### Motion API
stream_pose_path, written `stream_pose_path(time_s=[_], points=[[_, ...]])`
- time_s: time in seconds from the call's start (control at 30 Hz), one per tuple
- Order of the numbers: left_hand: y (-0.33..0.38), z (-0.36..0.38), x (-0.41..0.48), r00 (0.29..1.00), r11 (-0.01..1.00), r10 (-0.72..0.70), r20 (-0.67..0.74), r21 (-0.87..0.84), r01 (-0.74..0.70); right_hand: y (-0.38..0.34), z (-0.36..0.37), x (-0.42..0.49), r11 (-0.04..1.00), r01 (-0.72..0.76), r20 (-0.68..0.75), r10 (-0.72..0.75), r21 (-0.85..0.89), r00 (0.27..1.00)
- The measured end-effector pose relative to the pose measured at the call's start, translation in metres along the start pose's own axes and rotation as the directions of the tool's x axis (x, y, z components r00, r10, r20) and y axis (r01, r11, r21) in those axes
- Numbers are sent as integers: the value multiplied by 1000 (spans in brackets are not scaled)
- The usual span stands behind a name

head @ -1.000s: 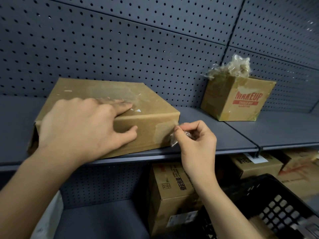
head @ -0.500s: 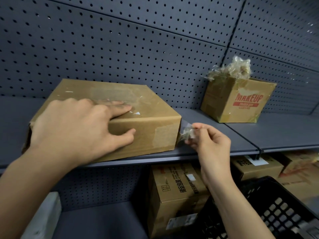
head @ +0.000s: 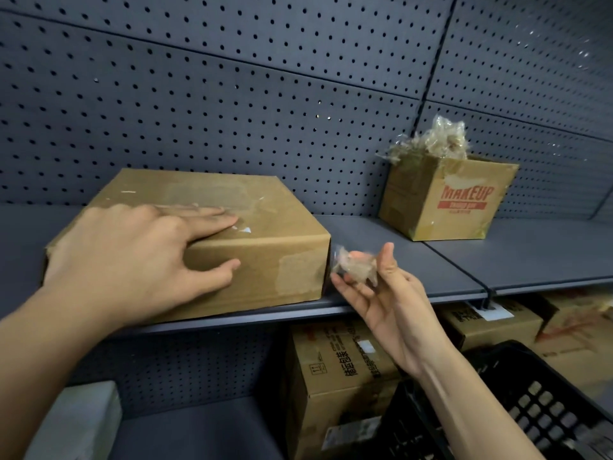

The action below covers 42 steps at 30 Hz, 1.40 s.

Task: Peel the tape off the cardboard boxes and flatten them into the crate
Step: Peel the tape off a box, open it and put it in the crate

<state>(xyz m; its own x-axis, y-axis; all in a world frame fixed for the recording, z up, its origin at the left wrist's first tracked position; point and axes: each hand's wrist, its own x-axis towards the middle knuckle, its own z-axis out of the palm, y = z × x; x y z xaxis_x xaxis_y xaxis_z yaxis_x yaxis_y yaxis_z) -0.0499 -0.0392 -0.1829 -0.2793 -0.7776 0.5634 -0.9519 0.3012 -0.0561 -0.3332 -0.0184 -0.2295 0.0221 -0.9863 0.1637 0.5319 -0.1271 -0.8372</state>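
Note:
A flat brown cardboard box [head: 265, 260] lies on the grey shelf [head: 497, 260]. My left hand [head: 132, 260] presses on its near left corner, fingers straight on top and the thumb on the front face. Just right of the box's front corner, my right hand [head: 391, 307] is turned palm up and holds a crumpled piece of clear tape [head: 355, 267] between thumb and fingers; this part is blurred. The black plastic crate [head: 547, 403] stands at the lower right, below the shelf.
An open box marked MAKEUP [head: 441, 200] stands further right on the shelf, with a wad of peeled tape [head: 434, 141] on top. Under the shelf stand more cardboard boxes [head: 331, 376]. A pegboard wall [head: 232, 94] backs the shelf.
My right hand pulled the tape piece off the box's front corner, drew away to the right and turned palm up. My left hand stayed on the box.

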Motion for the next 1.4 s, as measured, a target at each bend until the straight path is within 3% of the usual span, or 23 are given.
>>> stream_pose_path(time_s=[0.07, 0.13, 0.23, 0.33, 0.47, 0.63, 0.83, 1.13, 1.4], points=[[-4, -5, -3, 1000, 1000, 8, -8, 7, -8, -3, -3, -4, 996, -65, 36, 63, 54, 997], [-12, -11, -4, 1000, 999, 28, 1, -20, -28, -4, -4, -5, 997, -75, 111, 75, -6, 991], [-20, -22, -4, 997, 997, 13, 82, -72, -7, -1, 2, -4, 956, 9, 106, 23, -294, 994], [-9, -31, 0, 991, 994, -95, 99, -53, 100, 5, 10, -1, 824, 166, 113, -125, -542, 986], [31, -32, 10, 984, 985, -172, 45, 33, 170, 16, 17, 0, 795, 284, 202, -205, -536, 958], [74, -19, 22, 983, 984, -175, 48, -17, 175, 19, 21, 1, 753, 361, 304, -222, -551, 927], [71, -8, 24, 983, 982, -170, 69, -68, 174, 26, 23, 4, 726, 395, 342, -230, -563, 911], [62, -3, 17, 989, 986, -142, 47, -81, 145, 29, 18, 3, 718, 380, 309, -237, -583, 921], [60, -5, 13, 992, 989, -119, 31, -86, 121, 34, 20, 11, 686, 349, 185, -304, -639, 935]])
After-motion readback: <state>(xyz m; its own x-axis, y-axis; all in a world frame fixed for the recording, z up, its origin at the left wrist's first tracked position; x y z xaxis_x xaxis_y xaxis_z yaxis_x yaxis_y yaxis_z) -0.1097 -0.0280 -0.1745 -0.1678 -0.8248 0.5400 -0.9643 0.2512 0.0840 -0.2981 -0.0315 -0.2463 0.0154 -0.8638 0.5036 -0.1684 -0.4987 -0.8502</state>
